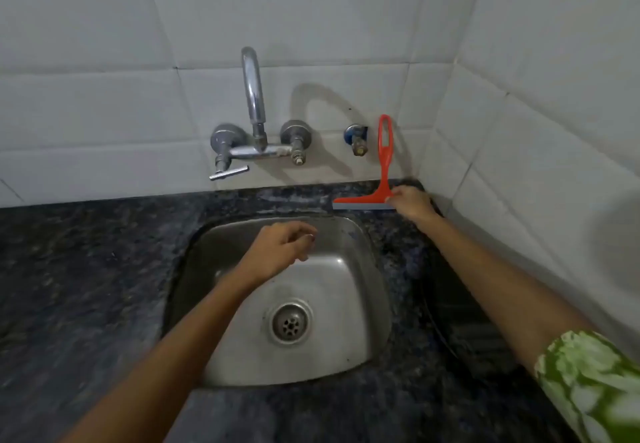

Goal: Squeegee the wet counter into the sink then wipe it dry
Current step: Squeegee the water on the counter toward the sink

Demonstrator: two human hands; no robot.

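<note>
An orange squeegee (382, 162) stands upright against the white tiled wall at the back right corner, its grey blade resting on the dark speckled counter (86, 286). My right hand (412, 204) pinches the right end of the blade head. My left hand (280, 246) hovers over the steel sink (353, 304) with loosely curled fingers and holds nothing. The sink is set into the counter, with its drain at the centre.
A chrome wall tap (254, 110) with two valves arches over the sink's back edge. A small blue-capped valve (356, 137) sits on the wall just left of the squeegee handle. Tiled walls meet in a corner at the right.
</note>
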